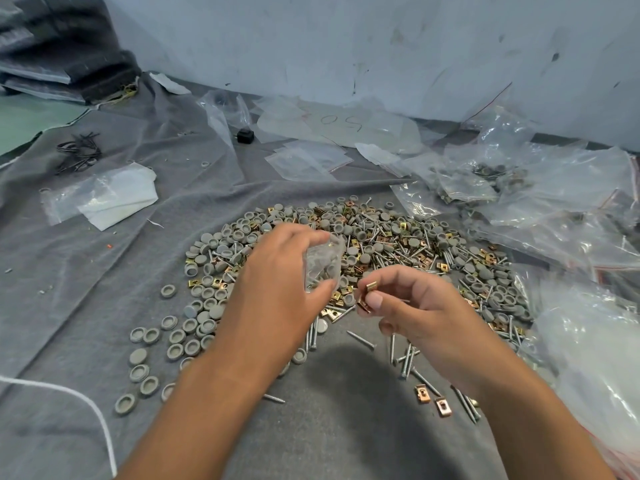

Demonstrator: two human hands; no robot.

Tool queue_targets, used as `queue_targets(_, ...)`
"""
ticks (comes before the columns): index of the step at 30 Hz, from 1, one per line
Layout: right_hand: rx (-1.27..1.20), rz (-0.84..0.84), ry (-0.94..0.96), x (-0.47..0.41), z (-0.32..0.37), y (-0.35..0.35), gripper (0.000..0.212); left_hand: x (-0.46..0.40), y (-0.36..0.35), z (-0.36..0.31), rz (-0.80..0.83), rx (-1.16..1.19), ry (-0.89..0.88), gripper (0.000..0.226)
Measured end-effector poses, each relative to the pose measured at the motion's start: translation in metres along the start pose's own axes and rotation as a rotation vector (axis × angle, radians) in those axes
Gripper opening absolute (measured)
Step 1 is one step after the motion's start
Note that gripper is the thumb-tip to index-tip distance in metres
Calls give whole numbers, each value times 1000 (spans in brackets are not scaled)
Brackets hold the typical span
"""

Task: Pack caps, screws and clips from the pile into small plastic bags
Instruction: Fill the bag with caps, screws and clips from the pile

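Grey cloth (86, 271) under both hands, pile (398, 244) of caps, screws and clips just beyond them.

Left hand (277, 289) grips small plastic bag (323, 261), contents indistinct; right hand (415, 306), beside it, pinches brass clips (370, 288), count unclear; hands apart.

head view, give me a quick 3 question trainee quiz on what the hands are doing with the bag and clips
1. True or false: the left hand holds a small plastic bag that already has parts in it.
2. What does the right hand pinch? A) grey cap B) brass clips C) screw
3. Fill in: the pile lies on a grey ____.

Key: 1 true; 2 B; 3 cloth
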State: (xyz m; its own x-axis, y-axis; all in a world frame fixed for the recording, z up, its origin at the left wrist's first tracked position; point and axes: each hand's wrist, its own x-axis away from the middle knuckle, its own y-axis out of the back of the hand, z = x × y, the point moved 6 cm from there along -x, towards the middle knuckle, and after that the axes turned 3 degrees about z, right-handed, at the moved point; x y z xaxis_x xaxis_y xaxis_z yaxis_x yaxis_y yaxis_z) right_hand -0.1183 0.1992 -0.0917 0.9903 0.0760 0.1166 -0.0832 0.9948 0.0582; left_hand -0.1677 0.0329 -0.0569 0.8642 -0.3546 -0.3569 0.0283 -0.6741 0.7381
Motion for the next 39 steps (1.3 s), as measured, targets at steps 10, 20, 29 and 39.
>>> queue_targets(10,-333,-32,63,-2,11,-6,19,0,-3,-3,7,4,-33,55)
queue_targets(20,744,-508,617,3,40,-27,24,1,-12,-8,47,-24,-49,51)
queue_targets(29,119,-318,301,-11,20,-13,15,1,-10,-7,44,-19,-47,49)
queue_targets(39,-187,-156,188,-15,11,-11,16,2,-8,-9,40,-4,-52,48)
